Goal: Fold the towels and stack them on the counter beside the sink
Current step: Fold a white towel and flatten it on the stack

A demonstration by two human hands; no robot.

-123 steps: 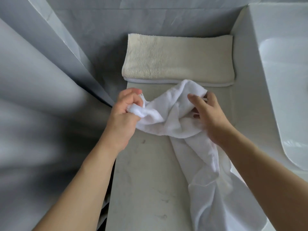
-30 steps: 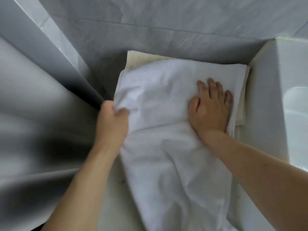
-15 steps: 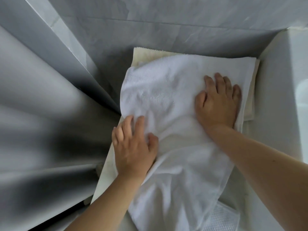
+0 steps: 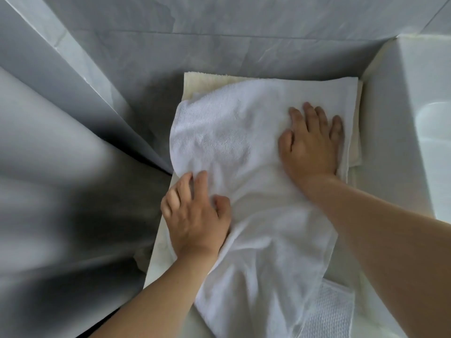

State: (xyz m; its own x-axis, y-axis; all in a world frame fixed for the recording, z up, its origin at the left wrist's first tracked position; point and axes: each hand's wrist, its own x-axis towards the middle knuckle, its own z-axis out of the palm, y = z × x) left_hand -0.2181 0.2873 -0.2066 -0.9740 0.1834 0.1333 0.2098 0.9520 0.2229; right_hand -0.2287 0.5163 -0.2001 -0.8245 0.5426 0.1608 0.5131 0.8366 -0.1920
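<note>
Both hands, left hand (image 4: pixel 195 215) and right hand (image 4: pixel 311 145), press flat with spread fingers on the white towel (image 4: pixel 231 142) over the cream towel (image 4: pixel 202 85).

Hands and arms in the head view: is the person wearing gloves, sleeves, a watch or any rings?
Nothing worn shows. The left hand and right hand are bare, with no gloves and no rings visible on the fingers. Both forearms are uncovered right to the frame edge, so no sleeve shows, and neither wrist carries a watch or band. The fingernails look short and unpainted.
</note>
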